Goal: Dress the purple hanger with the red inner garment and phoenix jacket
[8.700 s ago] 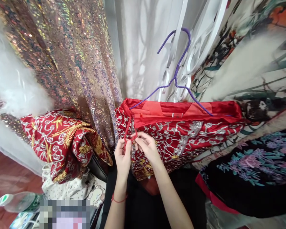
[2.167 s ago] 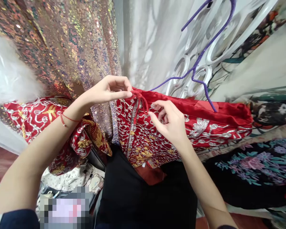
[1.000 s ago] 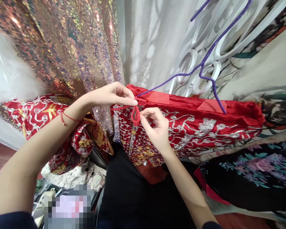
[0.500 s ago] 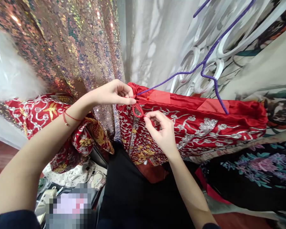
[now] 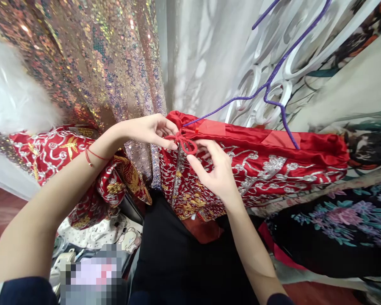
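Red cord (image 5: pixel 184 143), thin and looped, at the centre of the frame, lying against the top left corner of a red embroidered garment (image 5: pixel 257 167). Left hand (image 5: pixel 149 130) reaching in from the lower left, grip pinched on the cord's left end, thumb and fingertips pressed together at the knot. Right hand (image 5: pixel 215 171) just below and right of it, fingers curled, thumb and forefinger touching the cord's loop; whether that grip is fully closed on the loop, cannot tell. Garment draped over a purple wire hanger (image 5: pixel 269 87), hooked on white scrolled metalwork (image 5: pixel 273 55) in the upper right. Silver and gold thread patterns across the red cloth. Sequined fabric (image 5: pixel 92 63) hanging in the upper left, white fluffy trim (image 5: pixel 9 101) at the left edge. Second red embroidered bundle (image 5: pixel 82 169) at middle left. Dark floral cloth (image 5: pixel 343 224) at lower right. Thin red bracelet (image 5: pixel 90 156) on the left wrist.
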The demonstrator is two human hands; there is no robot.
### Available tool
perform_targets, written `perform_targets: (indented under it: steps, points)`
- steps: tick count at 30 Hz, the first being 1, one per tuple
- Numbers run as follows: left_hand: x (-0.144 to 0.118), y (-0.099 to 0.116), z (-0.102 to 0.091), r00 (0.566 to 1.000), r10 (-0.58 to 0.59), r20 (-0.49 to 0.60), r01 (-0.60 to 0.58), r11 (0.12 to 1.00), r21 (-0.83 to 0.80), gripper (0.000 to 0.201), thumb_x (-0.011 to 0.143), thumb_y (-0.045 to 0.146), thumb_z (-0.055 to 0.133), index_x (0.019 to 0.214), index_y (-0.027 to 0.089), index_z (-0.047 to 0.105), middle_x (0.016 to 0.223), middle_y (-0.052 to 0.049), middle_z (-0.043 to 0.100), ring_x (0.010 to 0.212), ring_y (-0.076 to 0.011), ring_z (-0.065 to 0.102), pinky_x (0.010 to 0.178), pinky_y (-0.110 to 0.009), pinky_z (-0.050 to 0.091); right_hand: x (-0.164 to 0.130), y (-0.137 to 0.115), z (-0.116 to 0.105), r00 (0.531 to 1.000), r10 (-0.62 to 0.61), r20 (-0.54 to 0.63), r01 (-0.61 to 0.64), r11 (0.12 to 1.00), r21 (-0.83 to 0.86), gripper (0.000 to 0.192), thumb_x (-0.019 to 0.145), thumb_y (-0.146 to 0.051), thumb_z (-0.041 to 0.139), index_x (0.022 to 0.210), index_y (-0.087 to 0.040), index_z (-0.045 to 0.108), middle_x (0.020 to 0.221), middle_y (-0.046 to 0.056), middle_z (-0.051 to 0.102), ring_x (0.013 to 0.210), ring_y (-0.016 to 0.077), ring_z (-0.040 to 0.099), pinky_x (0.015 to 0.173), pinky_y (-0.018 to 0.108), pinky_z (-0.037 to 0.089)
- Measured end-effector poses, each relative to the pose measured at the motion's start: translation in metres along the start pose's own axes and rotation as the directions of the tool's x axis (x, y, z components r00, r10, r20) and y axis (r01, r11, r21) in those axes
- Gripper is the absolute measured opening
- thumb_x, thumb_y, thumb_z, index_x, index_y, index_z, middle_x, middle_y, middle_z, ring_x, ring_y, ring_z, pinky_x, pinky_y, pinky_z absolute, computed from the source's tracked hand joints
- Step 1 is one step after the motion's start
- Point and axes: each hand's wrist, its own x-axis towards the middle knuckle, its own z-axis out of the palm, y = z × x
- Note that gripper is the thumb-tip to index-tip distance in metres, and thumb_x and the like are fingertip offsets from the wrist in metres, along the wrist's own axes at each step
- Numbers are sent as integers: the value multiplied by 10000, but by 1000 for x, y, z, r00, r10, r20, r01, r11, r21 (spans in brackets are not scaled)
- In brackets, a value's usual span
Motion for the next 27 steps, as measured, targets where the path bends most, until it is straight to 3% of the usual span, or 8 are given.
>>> perform_targets:
  steps: [3,6,10,16,21,24,27]
  points:
    - [0,-1,-1,1000,10,2,-10,998,56,328,756,456,743,862,146,734,693,-18,659,535,-73,502,556,-222,426,6,-5,6,992,-107,-65,101,990,-96,305,892,-401,672,1125,-215,608,1083,88,706,970,216,673,835,363,538]
    - [0,-1,-2,1000,3,-2,-3,992,129,304,781,457,721,810,154,727,672,-9,637,540,-75,486,566,-221,422,7,-2,9,974,-204,-100,175,954,-243,146,955,-293,592,1062,-217,656,1023,68,739,925,209,687,806,361,502]
    - [1,2,-3,999,1,34,-6,991,131,334,835,488,654,749,170,703,669,0,603,606,-96,514,601,-219,436,9,2,5,972,-204,-112,163,940,-300,169,992,-279,527,978,-232,689,936,39,760,837,186,689,744,342,459]
    - [1,5,-6,995,2,96,-15,991,131,476,930,587,491,716,183,623,682,-13,578,631,-113,527,648,-233,467,11,0,-5,985,-61,-161,40,990,-132,238,1009,-314,473,877,-218,646,832,34,726,722,165,660,716,315,479]
    - [0,1,-8,1000,26,-2,-26,983,181,564,921,689,423,660,197,516,659,-1,485,588,-112,453,605,-245,443,9,4,-9,991,83,-105,-75,994,78,271,1013,-369,462,812,-222,570,747,0,657,627,125,611,634,268,475]
    - [-1,-1,-10,999,36,-28,-29,978,206,565,924,690,419,672,193,516,673,2,478,608,-109,444,633,-248,437,5,4,-10,991,105,-85,-94,987,131,260,1010,-350,473,803,-215,555,712,-15,607,574,103,552,593,256,442]
    - [0,-1,-12,1000,20,16,-23,980,198,553,929,668,439,657,191,504,652,5,455,598,-106,415,629,-245,418,1,4,-11,991,89,-100,-79,992,99,263,1003,-313,483,766,-213,534,640,-34,523,549,100,483,569,258,393]
